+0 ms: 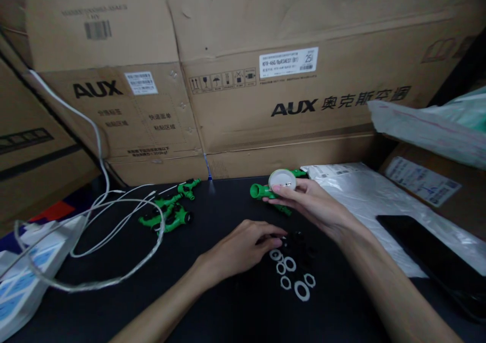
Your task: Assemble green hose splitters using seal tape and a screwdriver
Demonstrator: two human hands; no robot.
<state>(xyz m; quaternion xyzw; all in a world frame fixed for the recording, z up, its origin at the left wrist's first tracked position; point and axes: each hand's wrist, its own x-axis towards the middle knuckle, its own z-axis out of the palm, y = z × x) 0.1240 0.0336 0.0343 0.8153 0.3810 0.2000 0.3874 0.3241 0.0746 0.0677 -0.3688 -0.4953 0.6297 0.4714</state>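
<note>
My right hand point(307, 199) is closed on a round pin-back badge point(282, 180), its pale back and metal pin facing me. Just behind the badge is a green plastic pipe fitting point(258, 191) with an open round end; I cannot tell whether the hand touches it. Lower and to the left, my left hand point(246, 247) has thumb and fingertips drawn together at a cluster of small black parts point(298, 238). What sits between those fingertips is too dark to make out. Several white ring washers point(301, 291) lie loose on the black table just below the fingers.
More green fittings point(170, 214) lie to the left beside coiled white cables point(114, 231) and a power strip point(26, 282). Large cardboard boxes point(235, 115) stand along the back. A white plastic mailer point(353, 196) and a black phone point(429, 257) lie on the right.
</note>
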